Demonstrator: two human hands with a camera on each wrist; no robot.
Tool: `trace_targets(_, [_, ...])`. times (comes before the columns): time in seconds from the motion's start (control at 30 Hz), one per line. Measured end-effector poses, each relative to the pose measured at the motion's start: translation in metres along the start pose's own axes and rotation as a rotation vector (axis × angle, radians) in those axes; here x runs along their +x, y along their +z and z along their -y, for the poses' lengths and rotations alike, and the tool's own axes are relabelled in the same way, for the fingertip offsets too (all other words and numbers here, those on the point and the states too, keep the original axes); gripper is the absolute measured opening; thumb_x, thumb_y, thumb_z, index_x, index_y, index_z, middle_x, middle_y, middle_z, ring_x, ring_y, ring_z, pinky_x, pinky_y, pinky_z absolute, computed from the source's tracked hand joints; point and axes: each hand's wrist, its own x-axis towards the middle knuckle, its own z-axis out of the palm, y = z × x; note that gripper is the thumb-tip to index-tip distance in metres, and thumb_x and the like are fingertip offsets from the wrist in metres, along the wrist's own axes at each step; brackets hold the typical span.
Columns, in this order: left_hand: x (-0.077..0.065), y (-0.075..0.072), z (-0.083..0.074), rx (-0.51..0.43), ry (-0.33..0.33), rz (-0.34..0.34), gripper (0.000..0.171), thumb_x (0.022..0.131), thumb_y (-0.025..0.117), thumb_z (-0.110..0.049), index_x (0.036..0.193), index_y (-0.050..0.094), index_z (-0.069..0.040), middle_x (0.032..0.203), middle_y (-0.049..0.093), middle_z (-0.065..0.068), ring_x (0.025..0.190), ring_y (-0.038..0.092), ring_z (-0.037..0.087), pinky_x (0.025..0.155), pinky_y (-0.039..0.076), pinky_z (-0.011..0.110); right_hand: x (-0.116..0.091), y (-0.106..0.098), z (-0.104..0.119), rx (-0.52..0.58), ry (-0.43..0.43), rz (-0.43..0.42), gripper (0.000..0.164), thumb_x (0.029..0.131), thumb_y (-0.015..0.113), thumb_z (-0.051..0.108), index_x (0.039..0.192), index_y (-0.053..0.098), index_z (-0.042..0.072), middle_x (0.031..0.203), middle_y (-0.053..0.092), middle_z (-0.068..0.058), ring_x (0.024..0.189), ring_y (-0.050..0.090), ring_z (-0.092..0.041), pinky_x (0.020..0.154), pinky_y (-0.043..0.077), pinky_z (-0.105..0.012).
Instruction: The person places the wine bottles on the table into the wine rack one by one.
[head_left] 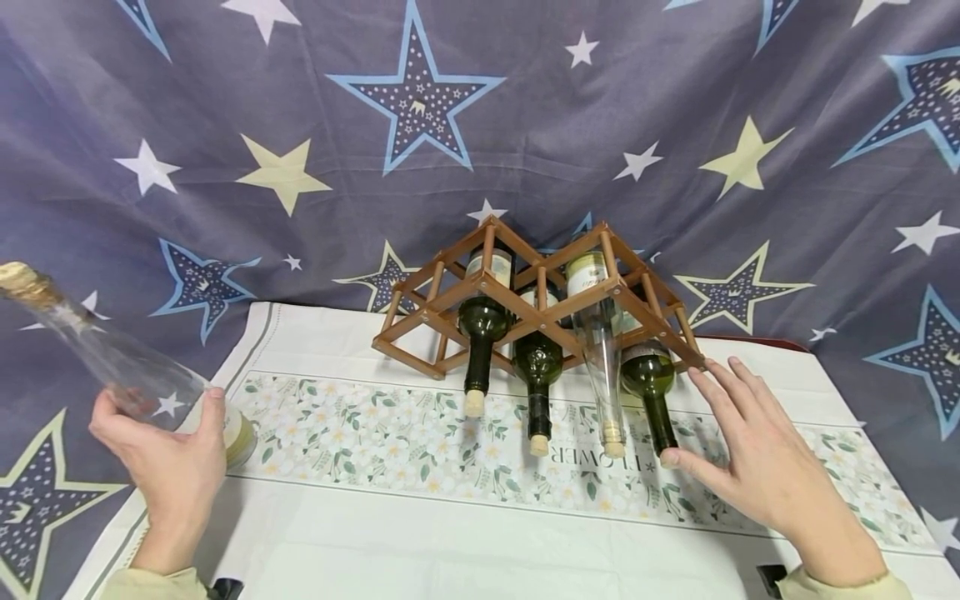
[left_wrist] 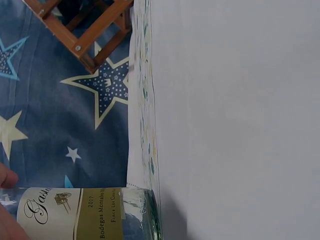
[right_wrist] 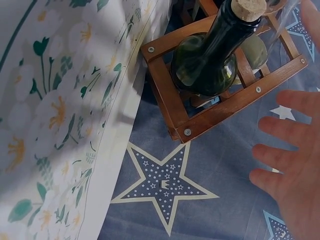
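My left hand (head_left: 168,458) grips a clear glass wine bottle (head_left: 127,350) around its lower body, tilted with its corked neck up to the left. In the left wrist view the bottle's label (left_wrist: 60,212) is white and gold. A wooden wine rack (head_left: 435,317) holds several corked bottles, necks toward me: a dark green bottle (head_left: 483,321), another green bottle (head_left: 538,358), a clear bottle (head_left: 600,350) and, at the right end, a green bottle (head_left: 651,375). Beside that last one my right hand (head_left: 780,458) is spread, its thumb tip overlapping the bottle's mouth in the head view.
The rack stands at the back of a table with a white cloth (head_left: 375,542) carrying a floral band (head_left: 337,433). A dark star-patterned curtain (head_left: 525,108) hangs right behind it. At the left, the held bottle's neck reaches past the table's side edge.
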Motion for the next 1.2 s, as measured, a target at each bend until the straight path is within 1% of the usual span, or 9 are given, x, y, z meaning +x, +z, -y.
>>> trace_targets(0.1, [-0.002, -0.001, -0.009, -0.017, -0.01, 0.0, 0.074, 0.078, 0.077, -0.009, 0.138, 0.035, -0.008, 0.12, 0.033, -0.009, 0.109, 0.034, 0.006, 0.1, 0.028, 0.024, 0.0, 0.0, 0.0, -0.002, 0.003, 0.001, 0.102, 0.076, 0.076, 0.06, 0.157, 0.034, 0.016, 0.156, 0.033, -0.016, 0.148, 0.017, -0.035, 0.117, 0.015, -0.051])
trace_targets(0.17, [-0.002, -0.001, -0.011, -0.018, -0.014, -0.002, 0.073, 0.078, 0.077, -0.009, 0.138, 0.035, -0.009, 0.12, 0.034, -0.009, 0.109, 0.034, 0.006, 0.1, 0.028, 0.025, 0.0, 0.0, -0.001, -0.003, 0.002, 0.0, 0.102, 0.075, 0.076, 0.061, 0.157, 0.034, 0.016, 0.157, 0.033, -0.016, 0.148, 0.017, -0.035, 0.117, 0.015, -0.051])
trace_targets(0.43, [0.0, 0.0, -0.006, 0.0, -0.013, -0.008, 0.07, 0.078, 0.077, -0.01, 0.136, 0.037, -0.01, 0.119, 0.036, -0.009, 0.107, 0.035, 0.005, 0.098, 0.029, 0.026, 0.001, 0.0, -0.001, -0.004, -0.01, -0.01, 0.103, 0.074, 0.076, 0.061, 0.157, 0.035, 0.015, 0.156, 0.034, -0.016, 0.148, 0.018, -0.036, 0.118, 0.015, -0.05])
trace_targets(0.6, [0.0, 0.0, -0.006, -0.006, -0.019, -0.01, 0.069, 0.078, 0.077, -0.009, 0.135, 0.037, -0.008, 0.121, 0.039, -0.004, 0.106, 0.035, 0.004, 0.096, 0.029, 0.025, 0.0, 0.001, -0.002, -0.006, -0.016, -0.014, 0.103, 0.074, 0.077, 0.061, 0.157, 0.035, 0.015, 0.155, 0.035, -0.017, 0.148, 0.018, -0.037, 0.117, 0.016, -0.051])
trace_targets(0.8, [-0.001, -0.001, -0.008, -0.002, -0.03, -0.008, 0.067, 0.079, 0.076, -0.01, 0.134, 0.038, -0.011, 0.124, 0.041, 0.001, 0.104, 0.036, 0.003, 0.094, 0.03, 0.023, 0.001, 0.0, -0.001, -0.006, -0.011, -0.014, 0.104, 0.074, 0.077, 0.061, 0.157, 0.035, 0.015, 0.156, 0.034, -0.016, 0.148, 0.018, -0.036, 0.117, 0.016, -0.051])
trace_targets(0.9, [-0.001, -0.001, -0.01, -0.008, -0.029, -0.006, 0.067, 0.079, 0.076, -0.01, 0.135, 0.038, -0.011, 0.122, 0.041, -0.002, 0.104, 0.036, 0.004, 0.093, 0.03, 0.022, 0.0, 0.0, -0.001, -0.004, -0.006, -0.012, 0.103, 0.074, 0.077, 0.061, 0.157, 0.035, 0.015, 0.156, 0.034, -0.016, 0.148, 0.018, -0.036, 0.117, 0.016, -0.051])
trace_targets(1.07, [-0.002, -0.001, -0.014, -0.021, -0.023, -0.006, 0.067, 0.079, 0.076, -0.009, 0.135, 0.039, -0.011, 0.116, 0.036, -0.012, 0.104, 0.036, 0.004, 0.094, 0.03, 0.023, 0.0, 0.0, -0.001, -0.004, -0.009, -0.013, 0.103, 0.074, 0.077, 0.061, 0.156, 0.036, 0.014, 0.155, 0.035, -0.017, 0.148, 0.018, -0.036, 0.117, 0.016, -0.051])
trace_targets(1.2, [-0.001, 0.0, -0.017, -0.034, -0.004, -0.01, 0.066, 0.078, 0.076, -0.007, 0.134, 0.04, -0.009, 0.113, 0.035, -0.012, 0.104, 0.036, 0.005, 0.096, 0.03, 0.024, 0.001, 0.0, -0.001, -0.001, -0.012, -0.015, 0.103, 0.074, 0.077, 0.061, 0.157, 0.035, 0.015, 0.155, 0.034, -0.017, 0.148, 0.018, -0.036, 0.117, 0.016, -0.051])
